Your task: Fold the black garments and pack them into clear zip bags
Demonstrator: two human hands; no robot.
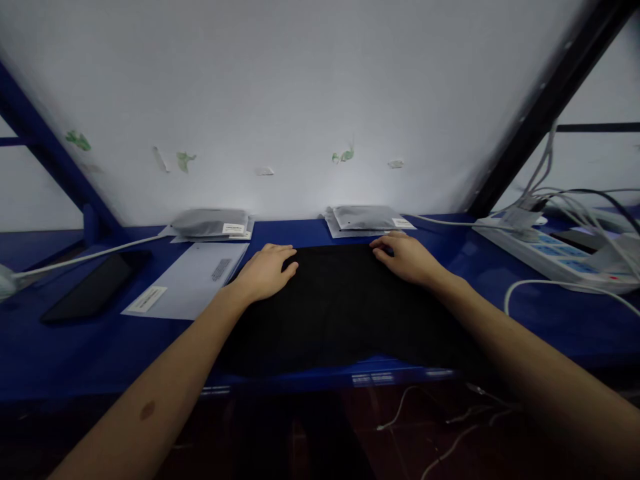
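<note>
A black cloth [340,307] lies spread on the blue table [75,353] in front of me. My left hand [264,271] rests on its far left corner, fingers curled over the edge. At the far right corner sits my right hand [407,258], fingers bent and pinching the cloth's edge. Both forearms stretch over the cloth's sides.
Two stacks of grey packed bags [211,223] [367,219] lie against the white wall. A flat clear bag with labels [190,280] and a dark phone [97,287] lie to the left. A white power strip [555,257] with several cables sits at the right.
</note>
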